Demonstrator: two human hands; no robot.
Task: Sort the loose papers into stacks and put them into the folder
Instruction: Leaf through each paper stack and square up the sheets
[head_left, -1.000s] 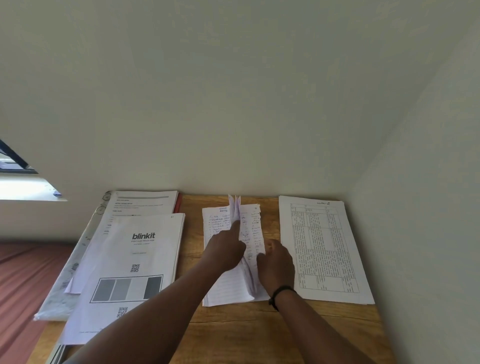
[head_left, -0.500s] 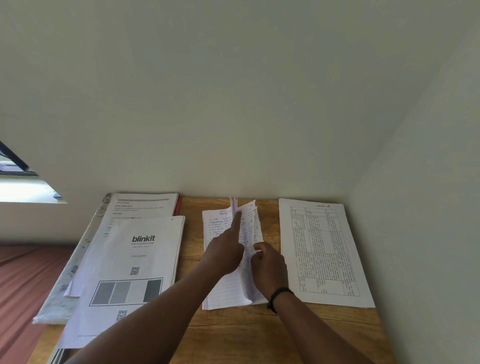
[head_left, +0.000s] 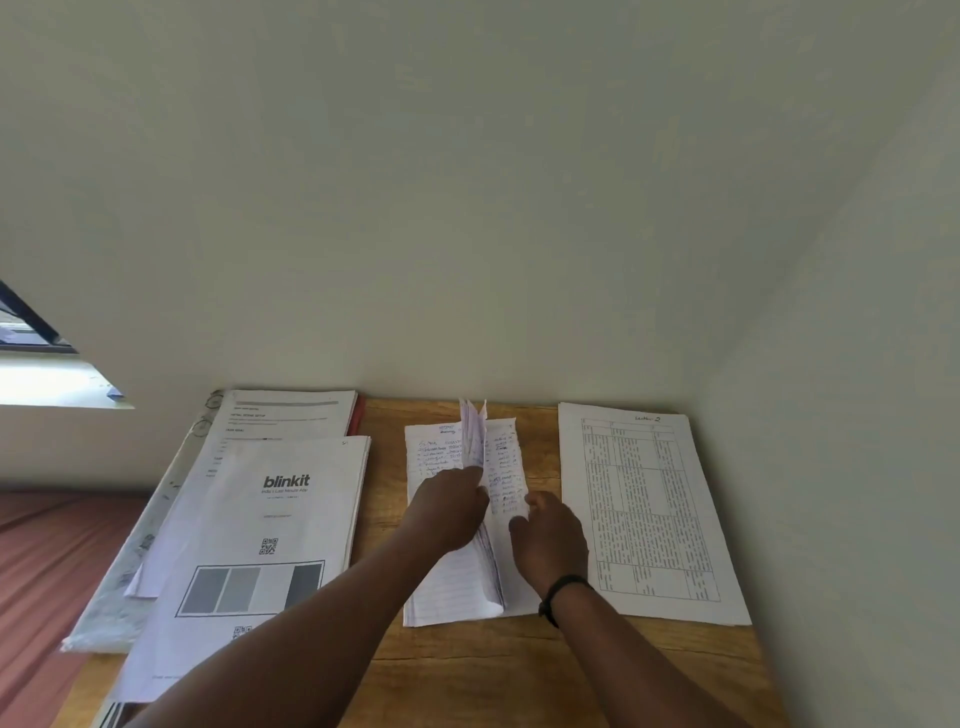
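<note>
Head view, desk: a wooden desk (head_left: 467, 670) fills the lower middle of the frame, set against a pale wall.
Handwritten stack: a stack of lined, handwritten sheets (head_left: 457, 597) lies at the center of the desk, its long side running away from the person; several sheets stand up along its middle line, fanned near the far end.
Left hand: the left hand (head_left: 447, 512) rests on the left half of that stack, knuckles up; its fingers (head_left: 470, 475) are curled together against the raised sheets, holding them upright. Whether a sheet sits between the fingertips, I cannot tell.
Right hand: the right hand (head_left: 550, 540) lies on the right half of the same stack, fingers bent, the thumb pinching the right edge of the lifted sheets. A black band (head_left: 563, 587) circles the wrist.
Table sheet: 1 sheet with a ruled, handwritten table (head_left: 649, 514) lies flat at right, just beside the center stack, not touching it.
Printed stack: a stack topped by a page reading "blinkit" (head_left: 254, 540) lies lower left, overlapping another printed stack (head_left: 285, 415) behind it.
Folder: a red edge (head_left: 357, 415) shows beside the far printed stack; whether it is the folder, I cannot tell.
Left margin: a clear plastic sleeve (head_left: 119, 582) sticks out under the printed stacks; a reddish surface (head_left: 47, 561) lies beyond the desk.
Upper left: part of a window (head_left: 31, 338).
</note>
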